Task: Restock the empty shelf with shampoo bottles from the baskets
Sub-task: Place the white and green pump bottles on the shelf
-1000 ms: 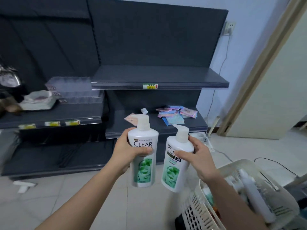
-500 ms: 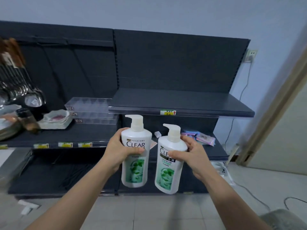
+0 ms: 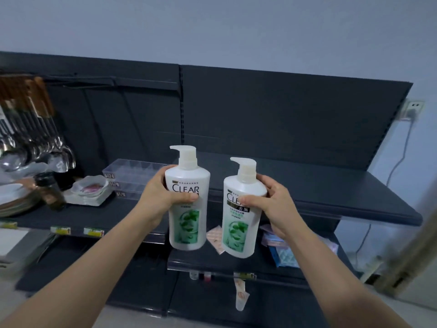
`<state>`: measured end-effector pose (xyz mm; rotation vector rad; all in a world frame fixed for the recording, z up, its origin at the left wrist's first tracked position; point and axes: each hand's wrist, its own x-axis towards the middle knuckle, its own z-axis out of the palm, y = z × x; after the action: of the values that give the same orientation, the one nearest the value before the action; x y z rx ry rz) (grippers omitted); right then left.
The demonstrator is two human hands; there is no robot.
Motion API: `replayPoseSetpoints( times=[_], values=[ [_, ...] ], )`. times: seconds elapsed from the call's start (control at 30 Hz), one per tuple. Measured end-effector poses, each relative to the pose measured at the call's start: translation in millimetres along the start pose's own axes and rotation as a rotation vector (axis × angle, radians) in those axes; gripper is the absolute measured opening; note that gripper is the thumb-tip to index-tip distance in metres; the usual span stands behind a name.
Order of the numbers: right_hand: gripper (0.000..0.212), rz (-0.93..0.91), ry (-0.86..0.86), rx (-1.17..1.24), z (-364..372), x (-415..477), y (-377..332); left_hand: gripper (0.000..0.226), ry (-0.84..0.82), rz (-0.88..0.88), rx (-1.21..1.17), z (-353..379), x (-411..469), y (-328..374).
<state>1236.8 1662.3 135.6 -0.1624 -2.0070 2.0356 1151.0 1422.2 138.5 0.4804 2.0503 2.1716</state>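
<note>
My left hand (image 3: 160, 192) grips a white pump bottle of shampoo (image 3: 188, 209) with a green label, held upright. My right hand (image 3: 272, 204) grips a second, matching shampoo bottle (image 3: 241, 223), tilted slightly. Both bottles hang in the air just in front of the dark grey empty shelf (image 3: 331, 192), at about its front edge height. No basket is in view.
To the left, a lower shelf (image 3: 78, 218) carries clear plastic trays (image 3: 132, 171), a white dish (image 3: 89, 188), a dark bottle (image 3: 50, 192) and hanging ladles (image 3: 30, 138). Small packets (image 3: 283, 254) lie on the shelf below. A wall socket (image 3: 412, 110) with a cord is at right.
Both hands have raised the bottles from beside the basket up to the empty shelf's height, and I have stepped closer. The basket has left the view.
</note>
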Motion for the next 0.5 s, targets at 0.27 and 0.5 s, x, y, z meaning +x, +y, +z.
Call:
replayPoseSetpoints(
  times=[0.27,0.5],
  values=[
    [0.064,-0.064,-0.031,0.048,12.5,88.4,-19.2,0.091,0.002,0.067,0.013,-12.6,86.0,15.1],
    [0.062,-0.079,-0.018,0.060,29.9,177.9,-18.6,0.088,-0.041,0.085,-0.015,-28.4,180.9,8.4]
  ],
)
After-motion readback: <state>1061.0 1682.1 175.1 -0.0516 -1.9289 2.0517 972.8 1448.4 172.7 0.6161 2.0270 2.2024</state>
